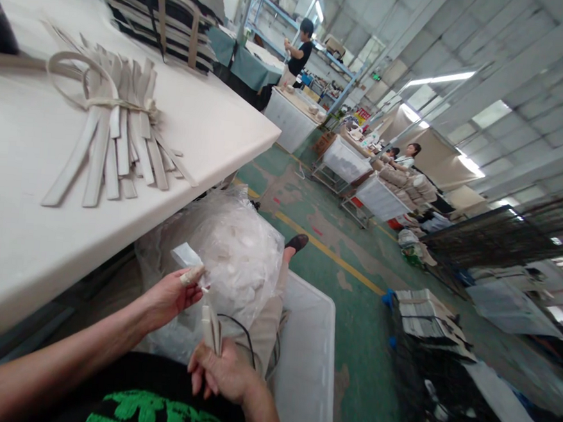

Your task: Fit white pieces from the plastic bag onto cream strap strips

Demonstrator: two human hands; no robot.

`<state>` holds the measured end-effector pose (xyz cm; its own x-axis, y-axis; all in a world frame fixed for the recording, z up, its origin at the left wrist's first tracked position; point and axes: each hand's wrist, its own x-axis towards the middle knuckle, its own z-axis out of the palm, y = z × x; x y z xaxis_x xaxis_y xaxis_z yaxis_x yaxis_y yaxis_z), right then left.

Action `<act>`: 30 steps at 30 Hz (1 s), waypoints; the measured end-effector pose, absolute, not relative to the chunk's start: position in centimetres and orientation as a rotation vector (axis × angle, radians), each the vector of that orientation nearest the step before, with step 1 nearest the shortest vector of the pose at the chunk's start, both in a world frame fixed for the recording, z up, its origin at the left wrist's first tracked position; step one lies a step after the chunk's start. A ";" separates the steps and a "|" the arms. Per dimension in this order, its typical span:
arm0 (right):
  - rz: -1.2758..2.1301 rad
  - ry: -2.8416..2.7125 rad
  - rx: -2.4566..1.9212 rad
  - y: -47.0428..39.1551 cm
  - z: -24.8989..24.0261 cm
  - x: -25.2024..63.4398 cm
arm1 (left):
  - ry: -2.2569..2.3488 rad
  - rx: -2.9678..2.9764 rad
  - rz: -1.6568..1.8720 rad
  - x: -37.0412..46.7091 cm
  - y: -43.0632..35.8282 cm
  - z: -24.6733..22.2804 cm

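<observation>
Low in the head view, my right hand (pixel 226 369) is closed around a small bundle of flat beige strips (pixel 211 327), which point up and away from me. My left hand (pixel 172 298) is beside the strips' upper ends, fingers pinched together, one fingertip wrapped in beige tape. What lies in that pinch is too small to make out. A white slip (pixel 186 254) shows just beyond the fingertips; I cannot tell whether they hold it. Under both hands, a clear plastic bag (pixel 244 253) of whitish pieces rests on my lap.
A tied bundle of beige strips (pixel 116 125) lies on the cream table (pixel 229 127) at my left. A white bin (pixel 308 341) stands beside my right leg. Dark stacked material (pixel 427 337) sits across the green floor (pixel 363 352). Other people work at distant tables.
</observation>
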<state>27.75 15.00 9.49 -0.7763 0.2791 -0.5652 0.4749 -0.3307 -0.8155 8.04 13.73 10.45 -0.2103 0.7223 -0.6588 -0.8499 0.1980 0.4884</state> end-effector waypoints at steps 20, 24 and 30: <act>-2.257 1.555 0.960 15.6 8.1 26.9 | 0.943 0.047 1.571 7.3 13.4 11.6; -2.279 1.528 0.933 15.6 7.8 26.9 | 0.942 0.027 1.569 7.2 13.5 11.5; -2.279 1.515 0.930 15.6 8.3 26.8 | 0.974 -0.038 1.534 7.3 13.6 11.4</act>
<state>26.79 15.57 8.27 -0.7647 0.1358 -0.6299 0.5283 -0.4276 -0.7335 7.28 13.56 11.41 -0.2439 0.8044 -0.5418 -0.8324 0.1130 0.5425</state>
